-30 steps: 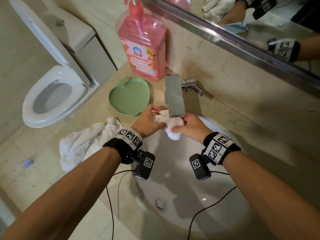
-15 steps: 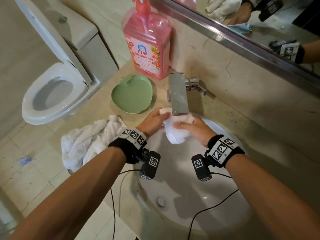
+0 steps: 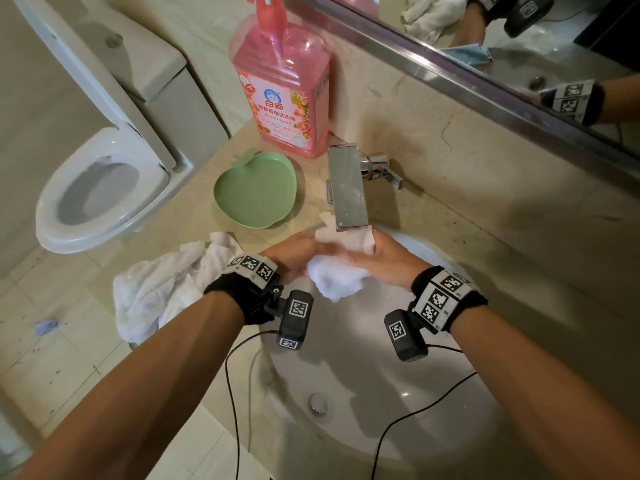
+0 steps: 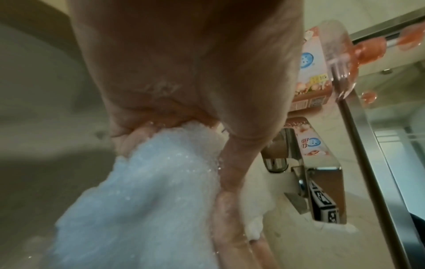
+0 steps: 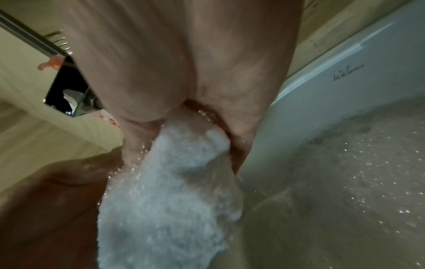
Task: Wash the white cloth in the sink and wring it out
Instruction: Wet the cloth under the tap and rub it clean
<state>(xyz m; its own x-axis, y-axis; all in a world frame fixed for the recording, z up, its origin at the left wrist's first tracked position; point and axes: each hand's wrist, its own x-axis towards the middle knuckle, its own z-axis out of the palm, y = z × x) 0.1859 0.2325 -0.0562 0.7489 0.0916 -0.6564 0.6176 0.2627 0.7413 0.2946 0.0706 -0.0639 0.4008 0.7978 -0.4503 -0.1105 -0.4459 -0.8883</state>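
Observation:
Both of my hands hold the wet white cloth [image 3: 335, 279] just under the steel faucet spout [image 3: 348, 188], over the back of the sink [image 3: 349, 441]. From the left, my left hand [image 3: 300, 251] grips the cloth's upper part. My right hand [image 3: 379, 256] grips it from the right. A soaked fold hangs down between the wrists. In the left wrist view, the fingers [image 4: 230, 182] curl round the cloth [image 4: 142, 182]. In the right wrist view, the thumb and fingers pinch the cloth [image 5: 172, 191] above the wet basin [image 5: 345, 182]. The fingertips are hidden by the cloth.
A pink detergent pump bottle [image 3: 282, 88] and a green apple-shaped dish [image 3: 256, 190] stand on the counter left of the faucet. Another white towel [image 3: 162, 289] lies at the counter's left edge. The toilet [image 3: 104, 188] is further left. A mirror [image 3: 519, 46] runs above.
The cloth was bunched tight between the hands and has spread, so a larger fold now hangs below them. Both hands stay under the spout and have shifted slightly against each other.

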